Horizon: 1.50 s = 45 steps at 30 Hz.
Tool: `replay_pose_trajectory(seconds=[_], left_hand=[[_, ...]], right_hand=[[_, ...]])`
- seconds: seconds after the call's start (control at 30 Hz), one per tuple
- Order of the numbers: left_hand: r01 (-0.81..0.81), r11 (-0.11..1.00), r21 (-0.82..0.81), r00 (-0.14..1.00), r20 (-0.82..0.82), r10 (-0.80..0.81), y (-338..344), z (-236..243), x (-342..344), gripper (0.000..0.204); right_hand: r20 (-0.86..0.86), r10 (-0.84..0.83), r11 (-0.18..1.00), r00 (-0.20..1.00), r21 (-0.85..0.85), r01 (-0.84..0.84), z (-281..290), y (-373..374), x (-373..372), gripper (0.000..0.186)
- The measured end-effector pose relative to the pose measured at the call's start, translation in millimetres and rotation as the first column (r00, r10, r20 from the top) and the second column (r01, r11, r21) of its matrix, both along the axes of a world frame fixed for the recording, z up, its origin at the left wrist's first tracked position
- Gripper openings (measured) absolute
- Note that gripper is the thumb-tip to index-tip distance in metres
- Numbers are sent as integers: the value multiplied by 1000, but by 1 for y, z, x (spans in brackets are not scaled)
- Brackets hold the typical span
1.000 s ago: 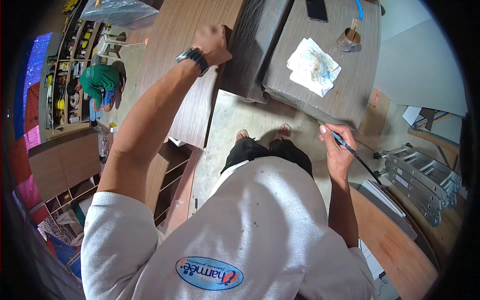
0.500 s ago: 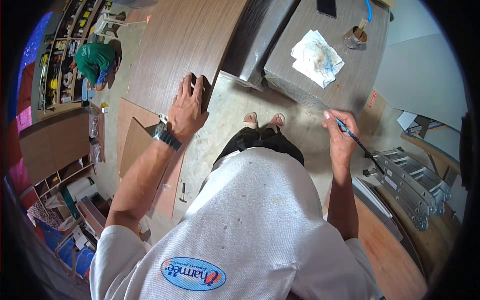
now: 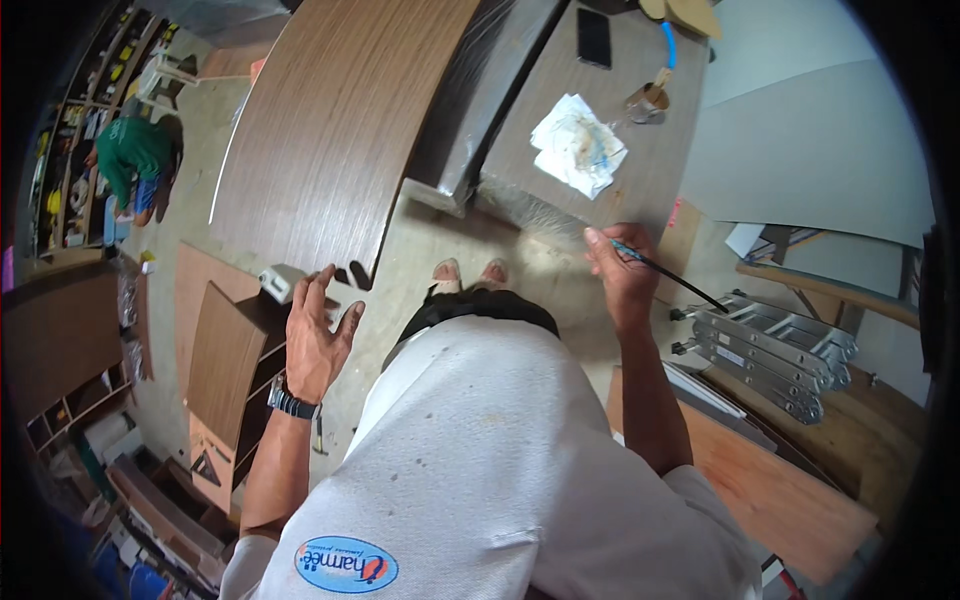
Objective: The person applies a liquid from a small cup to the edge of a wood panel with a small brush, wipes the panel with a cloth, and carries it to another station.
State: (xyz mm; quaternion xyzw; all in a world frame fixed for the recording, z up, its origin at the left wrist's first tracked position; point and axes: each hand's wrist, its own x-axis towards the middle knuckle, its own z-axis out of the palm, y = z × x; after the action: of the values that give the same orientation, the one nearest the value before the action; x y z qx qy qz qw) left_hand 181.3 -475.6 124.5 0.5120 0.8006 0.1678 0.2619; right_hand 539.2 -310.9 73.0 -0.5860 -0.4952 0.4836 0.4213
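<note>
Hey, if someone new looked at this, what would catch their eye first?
Probably the broad wood-grain panel left of centre at the top, with the left hand open near its lower edge. Next, the stained white sheet on the brown tabletop right of centre, and below that the right hand gripping a slim dark tool.

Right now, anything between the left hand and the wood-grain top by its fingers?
Nothing visible. The left hand is at the near edge of the wood-grain top; contact is unclear. A pale object shows left of the fingers, not between.
</note>
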Motion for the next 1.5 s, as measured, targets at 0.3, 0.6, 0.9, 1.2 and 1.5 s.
replay_pose_trajectory(seconds=[0.3, 0.6, 0.9, 1.2, 1.5], left_hand=[[197, 965, 171, 925, 293, -241, 97, -30, 69, 48], [451, 844, 290, 892, -131, -432, 251, -110, 170, 66], [315, 944, -97, 934, -144, -327, 322, -171, 225, 62], [294, 955, -45, 956, 32, -293, 305, -176, 220, 40], [193, 973, 125, 972, 108, -207, 276, -172, 213, 53]], right_hand=[[-281, 32, 994, 959, 113, 0, 32, 46, 24, 21], [105, 18, 981, 994, 189, -38, 25, 145, 94, 27], [294, 189, 849, 937, 431, -306, 3, 225, 126, 15], [674, 227, 470, 703, 556, -686, -44, 305, 138, 34], [834, 236, 441, 498, 365, -820, -59, 317, 144, 71]])
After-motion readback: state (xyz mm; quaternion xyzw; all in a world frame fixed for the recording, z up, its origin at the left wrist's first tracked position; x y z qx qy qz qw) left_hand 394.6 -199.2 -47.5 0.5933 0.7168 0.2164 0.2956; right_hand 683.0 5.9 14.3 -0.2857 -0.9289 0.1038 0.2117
